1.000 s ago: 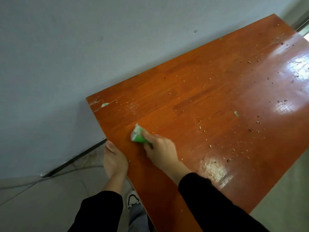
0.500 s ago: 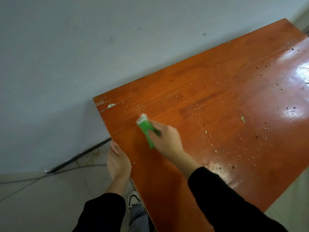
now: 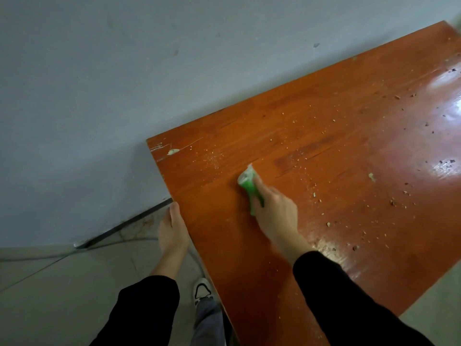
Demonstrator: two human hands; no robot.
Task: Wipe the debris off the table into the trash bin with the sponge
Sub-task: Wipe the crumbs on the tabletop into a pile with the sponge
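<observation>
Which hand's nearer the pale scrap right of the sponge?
Right. The right hand, gripping the green sponge, is on the table just left of the pale scrap; the left hand holds the table's edge, farther left.

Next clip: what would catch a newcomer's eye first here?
The bright green sponge, pinched in the right hand, sits on the glossy orange-red table near its left end. Pale crumbs scatter across the tabletop beyond it; the left hand rests against the table's left edge.

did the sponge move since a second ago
Yes. The sponge, held by the right hand, has slid inward across the table, away from the pale chip by its left corner, toward the scattered debris.
</observation>
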